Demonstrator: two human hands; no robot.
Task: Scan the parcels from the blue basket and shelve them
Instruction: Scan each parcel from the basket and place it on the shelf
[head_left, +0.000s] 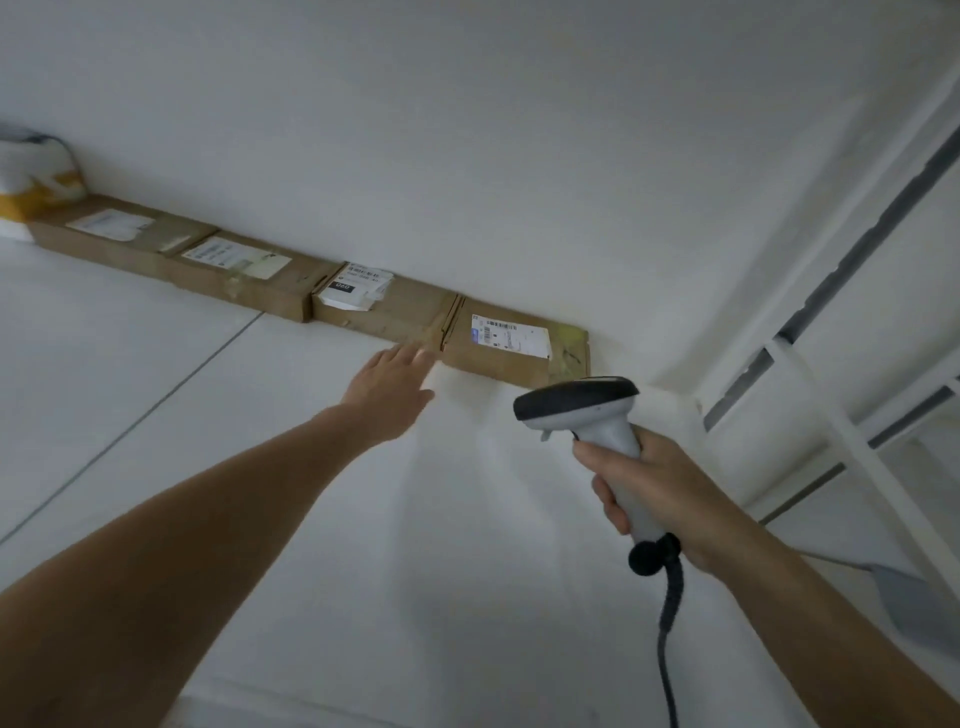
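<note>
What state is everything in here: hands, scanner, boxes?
Boxes: four, closed, labels showing, side by side in a row.
Scanner: held up, head toward the boxes, cable hanging.
Left hand: open, fingers straight, reaching to the boxes' front edge.
Right hand: grips the scanner's handle.
Bag: far left, blurred.

Row of four flat brown cardboard parcels (291, 291), end to end on white shelf (260, 467), backs against wall (467, 156), white labels up. Rightmost parcel (514, 345) barcode-up. White-yellow bagged parcel (36, 176) far left. Corded scanner (587, 410) gripped in right hand (660, 499), near rightmost parcel.
</note>
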